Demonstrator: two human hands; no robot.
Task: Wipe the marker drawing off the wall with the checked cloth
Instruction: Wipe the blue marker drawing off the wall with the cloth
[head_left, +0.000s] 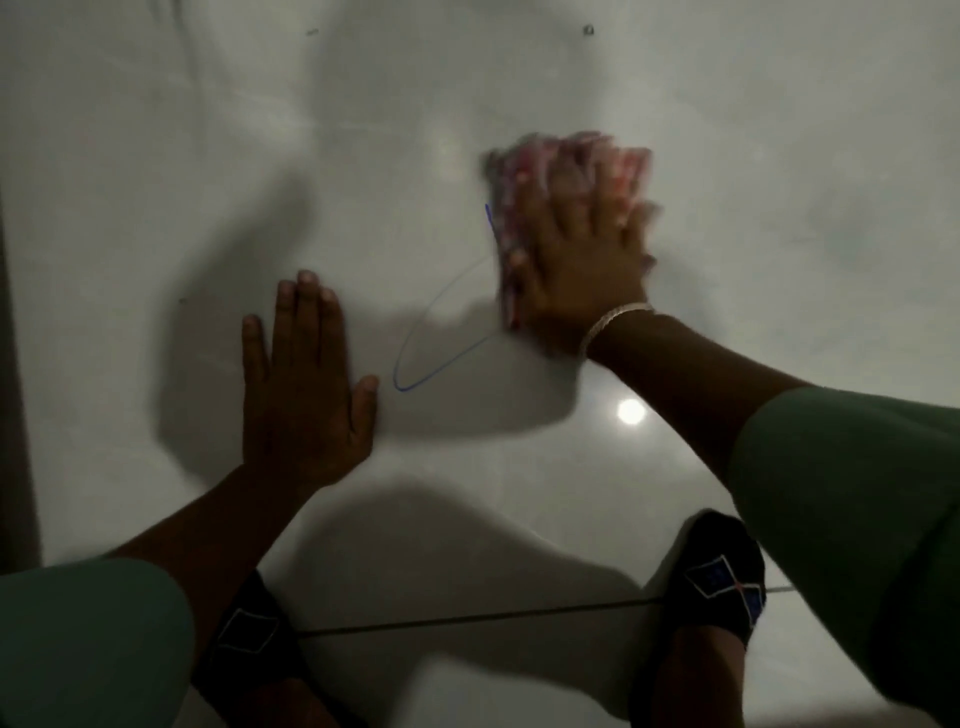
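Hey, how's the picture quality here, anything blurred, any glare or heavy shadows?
Head view: dim overall; the right hand and checked cloth are smeared by motion blur, while the left hand, flat on the wall, is fairly sharp; a small bright glare spot sits below the right wrist; soft dark shadows spread beside both hands, one falling over the blue marker line.

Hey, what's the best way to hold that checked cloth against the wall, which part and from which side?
Come at the checked cloth from the front, square to the wall, and press its bunched middle with a flat palm and spread fingers, as the right hand does. It is a soft wad lying flat on the wall, so no edge stands out to pinch.
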